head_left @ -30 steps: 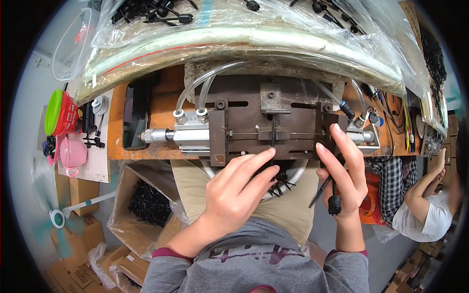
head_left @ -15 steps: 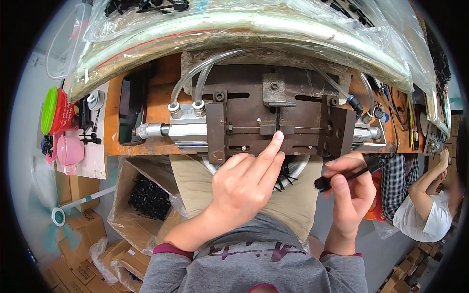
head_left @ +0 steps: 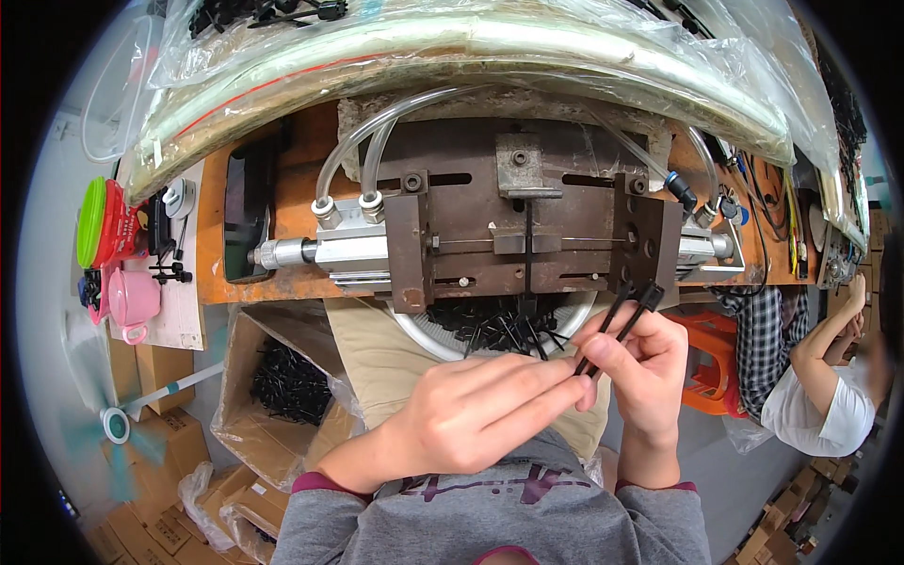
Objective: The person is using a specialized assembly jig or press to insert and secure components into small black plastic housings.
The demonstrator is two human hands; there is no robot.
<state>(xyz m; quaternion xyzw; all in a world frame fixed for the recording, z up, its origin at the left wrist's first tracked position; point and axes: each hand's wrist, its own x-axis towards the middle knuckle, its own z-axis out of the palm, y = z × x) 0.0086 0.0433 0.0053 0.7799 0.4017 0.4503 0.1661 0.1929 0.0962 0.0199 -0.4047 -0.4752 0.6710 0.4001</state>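
Observation:
Two thin black plastic rods with blocky heads [head_left: 629, 325] are pinched between the thumb and fingers of my right hand [head_left: 640, 363], slanting up to the right. My left hand [head_left: 494, 405] reaches across, its fingers together and their tips closed at the lower ends of these rods; its thumb is hidden. Beyond my hands stands a brown metal fixture [head_left: 471, 212]. Another black rod [head_left: 529, 254] lies front to back across its small central block, its blocky head hanging over the front edge. A thin metal pin points at the block from each side.
A white basin [head_left: 414, 331] of black parts sits on my lap under the fixture. Silver air cylinders [head_left: 353, 250] with clear hoses flank the fixture. At left are a pink cup [head_left: 135, 297] and a box of black parts [head_left: 282, 381]. Another person [head_left: 815, 405] sits at right.
My left hand has left the rod in the fixture and come back right to meet my right hand. My right hand has moved slightly left and tilted its rods upright. The basin is now uncovered.

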